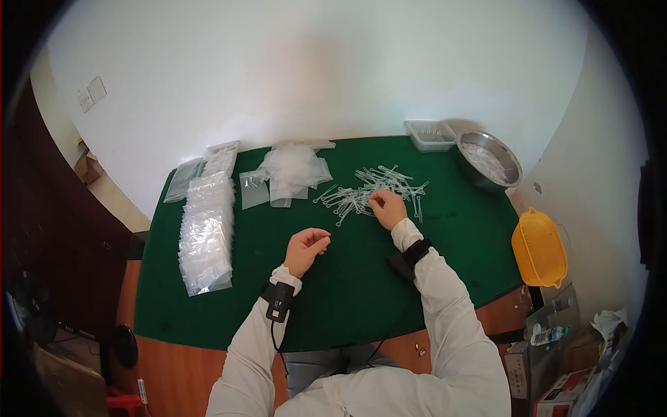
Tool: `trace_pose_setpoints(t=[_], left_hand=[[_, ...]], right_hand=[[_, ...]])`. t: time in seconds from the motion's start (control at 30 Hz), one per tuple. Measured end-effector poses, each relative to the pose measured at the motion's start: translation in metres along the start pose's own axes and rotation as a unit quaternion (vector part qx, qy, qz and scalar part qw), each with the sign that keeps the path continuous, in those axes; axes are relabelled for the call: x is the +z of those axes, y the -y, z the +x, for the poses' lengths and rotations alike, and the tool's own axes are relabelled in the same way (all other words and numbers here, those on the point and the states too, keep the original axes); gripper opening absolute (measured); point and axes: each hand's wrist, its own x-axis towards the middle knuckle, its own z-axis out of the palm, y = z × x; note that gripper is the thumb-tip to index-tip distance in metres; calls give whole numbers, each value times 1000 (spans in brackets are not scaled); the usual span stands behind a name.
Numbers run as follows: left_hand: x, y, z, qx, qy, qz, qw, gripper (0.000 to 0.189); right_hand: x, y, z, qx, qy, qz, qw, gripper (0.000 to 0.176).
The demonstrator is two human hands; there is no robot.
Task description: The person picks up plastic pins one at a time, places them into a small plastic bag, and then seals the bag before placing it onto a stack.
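Here, green worktop (pixel 347 292), seen from above.

- Clear plastic pieces (pixel 361 191): a loose scatter at about 12 o'clock from worktop centre, spread thin and flat. Judged to be laid out this way so single pieces can be picked off without digging.
- Right hand (pixel 388 207): palm down at the pile's 5 o'clock edge, fingers drawn together with the tips on the pieces. It touches them. Whether one is actually pinched is too small to tell.
- Left hand (pixel 306 249): at 8 o'clock from the right hand, well apart from the pile, lifted just off the cloth. Fingers are curled in, thumb close against the forefinger, nearly closed. If anything sits between the tips, it cannot be made out. The pose reads as a holding or waiting hand, kept near the body's midline.
- Stacked bags (pixel 206 233): a long overlapping row of clear bags at 9 o'clock, out of the arms' way yet probably within the left hand's reach.
- Loose bags (pixel 292 170): a crumpled heap at 11 o'clock, with a single bag (pixel 253 189) lying flat just beside it.
- Metal bowl (pixel 490 161): at 2 o'clock near the far right edge, with pale clear contents inside. A clear tray (pixel 429 134) touches its 10 o'clock side.
- Orange basket (pixel 539 248): off the worktop's edge at 3 o'clock.
- Dark wrist bands (pixel 278 299) are on both forearms.
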Motion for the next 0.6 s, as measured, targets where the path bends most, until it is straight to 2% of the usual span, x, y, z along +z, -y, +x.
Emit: trace_pose_setpoints(t=[0.1, 0.13, 0.23, 0.33, 0.37, 0.47, 0.5, 0.6], left_hand=[[2, 3, 0, 12, 7, 21, 1000, 13], [3, 5, 1, 23, 14, 52, 998, 13], [5, 5, -3, 42, 21, 119, 992, 13], [8, -4, -9, 135, 16, 280, 950, 11], [7, -4, -10, 134, 13, 280, 950, 11], [7, -7, -14, 189, -18, 414, 890, 7], [7, -5, -15, 190, -25, 412, 891, 7], [10, 4, -6, 301, -24, 518, 800, 5]], right_hand=[[4, 8, -1, -96, 23, -63, 993, 13], [3, 12, 0, -104, 24, -63, 992, 13], [5, 23, -4, -202, 39, -125, 970, 19], [5, 29, -6, -232, 16, -140, 962, 22], [5, 29, -8, -245, 5, -150, 958, 23], [9, 14, -9, -244, 43, -155, 956, 27], [10, 10, -7, -244, 58, -157, 955, 29], [8, 9, -3, -224, 114, -188, 950, 30]])
